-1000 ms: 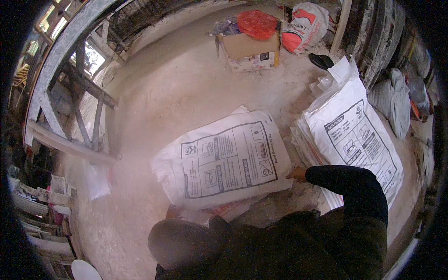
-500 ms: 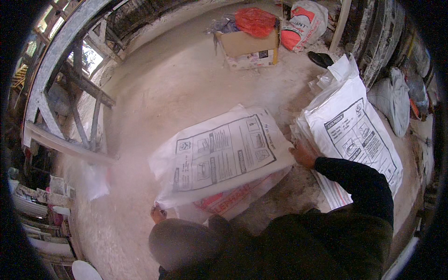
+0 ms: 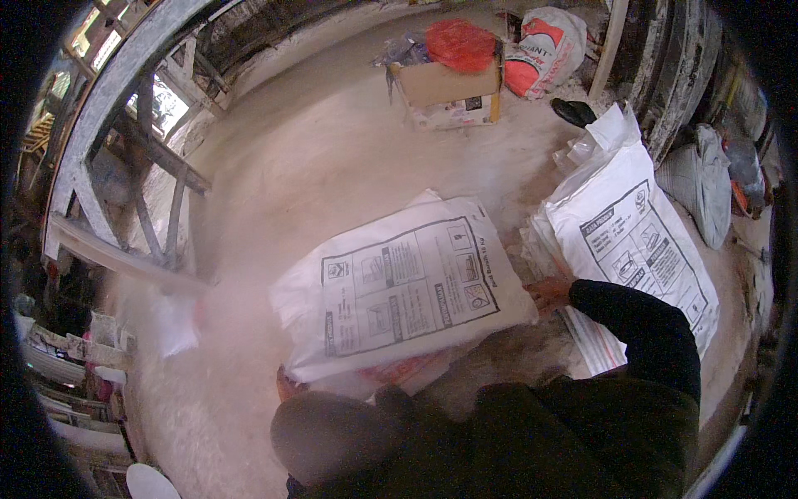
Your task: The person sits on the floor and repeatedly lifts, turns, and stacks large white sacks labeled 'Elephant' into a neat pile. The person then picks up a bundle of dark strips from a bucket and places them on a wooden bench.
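Observation:
A flat white plastic sack (image 3: pixel 407 279) with black printed panels lies before me, slightly slanted. Its right edge is in the grip of my right hand (image 3: pixel 549 295), beside the stack of sacks. At the near left corner, my left hand (image 3: pixel 287 387) holds the sack, its fingers mostly hidden by the material. Red print shows on a sack surface (image 3: pixel 416 366) under the near edge. To the right, a thick stack of similar white sacks (image 3: pixel 640 241) lies fanned out, the lowest edges striped red and grey.
A cardboard box (image 3: pixel 445 87) topped with a red plastic bag (image 3: pixel 460 46) stands at the far side. Near it are a red and white filled sack (image 3: pixel 546 54) and a dark shoe (image 3: pixel 573 111). A wooden frame (image 3: pixel 79 179) rises at left, and grey bundles (image 3: pixel 702 183) lean at right.
The sack has settled lower and a little to the right, covering more of the red print. My left hand is now more hidden beneath its corner; my right hand has shifted slightly down.

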Tool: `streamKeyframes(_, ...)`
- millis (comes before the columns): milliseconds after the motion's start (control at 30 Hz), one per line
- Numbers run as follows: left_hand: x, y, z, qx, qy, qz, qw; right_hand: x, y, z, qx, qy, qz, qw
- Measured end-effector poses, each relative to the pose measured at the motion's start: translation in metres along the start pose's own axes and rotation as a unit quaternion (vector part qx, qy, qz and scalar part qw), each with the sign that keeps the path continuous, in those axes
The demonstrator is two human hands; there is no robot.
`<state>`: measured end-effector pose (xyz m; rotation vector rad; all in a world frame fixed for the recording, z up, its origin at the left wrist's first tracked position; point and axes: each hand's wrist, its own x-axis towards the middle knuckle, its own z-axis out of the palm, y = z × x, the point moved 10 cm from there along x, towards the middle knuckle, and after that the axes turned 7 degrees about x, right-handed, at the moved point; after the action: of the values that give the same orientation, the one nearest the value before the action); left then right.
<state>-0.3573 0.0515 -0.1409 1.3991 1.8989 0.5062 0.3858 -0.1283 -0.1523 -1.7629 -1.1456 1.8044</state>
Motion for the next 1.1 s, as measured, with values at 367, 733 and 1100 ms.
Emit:
streamKeyframes(367,-0.003,0.055,-0.008,0.004,-0.083,0.051,0.995,0.067,-0.126,-0.06,-0.433,0.123,-0.245,0.859)
streamKeyframes(733,0.003,0.383,-0.074,0.054,-0.056,0.312,0.947,-0.267,-0.426,-0.174,-0.111,0.471,-0.371,0.793)
streamKeyframes(1100,-0.155,0.716,0.14,-0.145,-0.296,0.336,0.882,-0.639,-0.114,-0.107,0.001,0.872,-0.196,0.449)
